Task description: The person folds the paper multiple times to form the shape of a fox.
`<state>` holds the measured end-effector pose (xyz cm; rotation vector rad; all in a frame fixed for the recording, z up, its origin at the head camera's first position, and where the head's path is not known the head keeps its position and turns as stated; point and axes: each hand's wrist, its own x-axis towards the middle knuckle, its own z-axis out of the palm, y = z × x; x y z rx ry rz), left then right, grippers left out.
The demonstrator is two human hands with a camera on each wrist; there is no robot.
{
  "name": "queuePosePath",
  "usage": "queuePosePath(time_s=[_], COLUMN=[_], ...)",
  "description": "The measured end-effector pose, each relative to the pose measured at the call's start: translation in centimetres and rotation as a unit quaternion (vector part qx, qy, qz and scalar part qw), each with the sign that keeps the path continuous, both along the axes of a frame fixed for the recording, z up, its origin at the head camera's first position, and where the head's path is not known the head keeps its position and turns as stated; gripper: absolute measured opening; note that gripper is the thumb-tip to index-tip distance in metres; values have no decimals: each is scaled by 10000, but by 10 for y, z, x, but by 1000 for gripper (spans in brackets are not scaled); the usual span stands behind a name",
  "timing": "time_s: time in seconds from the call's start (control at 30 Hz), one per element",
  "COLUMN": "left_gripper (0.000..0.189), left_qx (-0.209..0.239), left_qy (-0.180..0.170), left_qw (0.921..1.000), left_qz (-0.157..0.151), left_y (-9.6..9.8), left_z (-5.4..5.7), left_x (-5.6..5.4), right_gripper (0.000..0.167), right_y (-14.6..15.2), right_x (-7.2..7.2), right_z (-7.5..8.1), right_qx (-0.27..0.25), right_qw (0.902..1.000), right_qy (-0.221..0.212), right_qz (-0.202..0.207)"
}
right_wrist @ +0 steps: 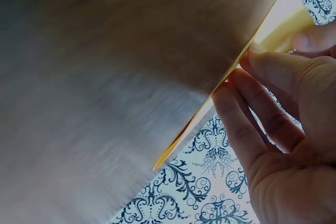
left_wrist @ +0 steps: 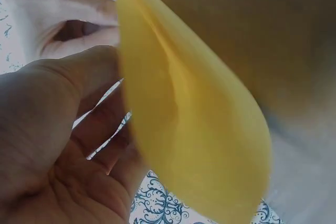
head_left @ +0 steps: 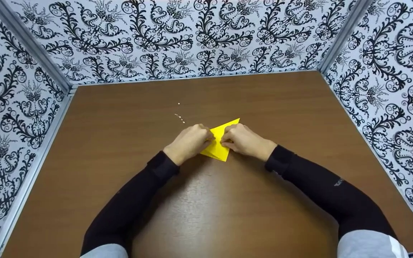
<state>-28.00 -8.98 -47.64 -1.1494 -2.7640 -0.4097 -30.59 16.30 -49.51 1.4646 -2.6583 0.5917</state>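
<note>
observed: bare left hand [head_left: 190,140] and bare right hand [head_left: 246,140], slightly apart, both pinching folded yellow paper [head_left: 220,151] over the brown wood-grain table [head_left: 206,211].

This is a booth-like work cubicle — white panels with black floral scrollwork [head_left: 177,39] stand on three sides, grey metal posts [head_left: 29,43] mark the back corners, and a brown wood-grain surface [head_left: 206,200] fills the space between — the wider building cannot be told.

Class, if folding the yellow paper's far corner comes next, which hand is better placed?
Probably the right hand: it pinches the yellow paper close to that far corner, while the left hand holds the opposite side.
</note>
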Motion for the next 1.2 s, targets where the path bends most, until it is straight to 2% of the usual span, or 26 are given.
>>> queuePosePath(time_s=[0.13, 0.33, 0.53, 0.77, 1.07, 1.2], left_gripper=[19, 22, 19, 18, 18, 19], left_qx=[-211, -508, -660, -438, -776, -763], left_qy=[62, 29, 177, 462, 799, 836], left_qw=[9998, 9987, 9976, 9976, 9929, 9925], left_qz=[-31, 12, -79, -271, -409, -471], left_y=[1, 0, -4, -11, -21, -25], left_z=[1, -4, -8, -13, -16, -16], left_x=[-9, -18, -21, -23, -19, -20], right_gripper=[7, 10, 10, 8, 10, 10], right_y=[-1, -2, -2, -3, -2, -2], right_x=[1, 2, 3, 1, 3, 2], right_z=[0, 1, 2, 1, 2, 2], right_qx=[-37, -45, -14, 128, 153, 169], right_qw=[10000, 10000, 9999, 9998, 9995, 9993], right_qy=[-13, -47, -128, -65, -202, -227], right_qz=[27, 22, -55, -113, -187, -229])
